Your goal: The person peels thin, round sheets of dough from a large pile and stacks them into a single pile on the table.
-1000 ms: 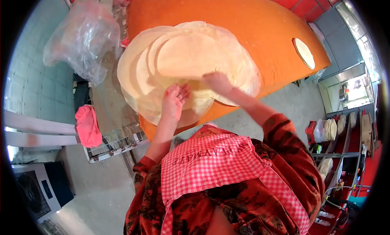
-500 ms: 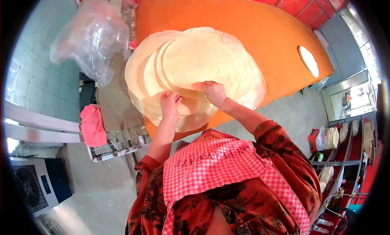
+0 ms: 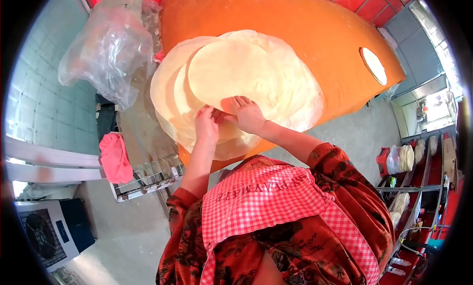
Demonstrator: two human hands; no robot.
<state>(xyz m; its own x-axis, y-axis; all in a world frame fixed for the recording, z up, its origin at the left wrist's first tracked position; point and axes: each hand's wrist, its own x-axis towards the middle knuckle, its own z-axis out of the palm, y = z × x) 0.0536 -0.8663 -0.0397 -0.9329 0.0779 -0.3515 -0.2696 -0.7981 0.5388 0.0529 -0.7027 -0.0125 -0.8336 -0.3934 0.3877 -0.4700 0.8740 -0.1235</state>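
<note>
Several thin, round, pale dough sheets (image 3: pixel 221 68) overlap in a wide, low stack. My left hand (image 3: pixel 207 124) is at the near edge of the uppermost sheet, its fingers curled into a pinch on that edge. Just to its right, my right hand (image 3: pixel 248 116) lies over the same near edge, fingers stretched flat on the sheet and thumb pointing towards my left hand. The two hands almost meet. The undersides of the sheets between them are hidden.
An orange cloth (image 3: pixel 325 43) covers the table under the stack, with a small white disc (image 3: pixel 373 66) at its right. Clear plastic (image 3: pixel 111 53) and a pink cloth (image 3: pixel 116 158) are at the left. A loaded shelf rack (image 3: pixel 414 186) stands at the right.
My right hand has moved left, closer to my left hand, and its fingers have flattened onto the sheet. The top sheet has shifted slightly left, covering an edge that showed beneath it.
</note>
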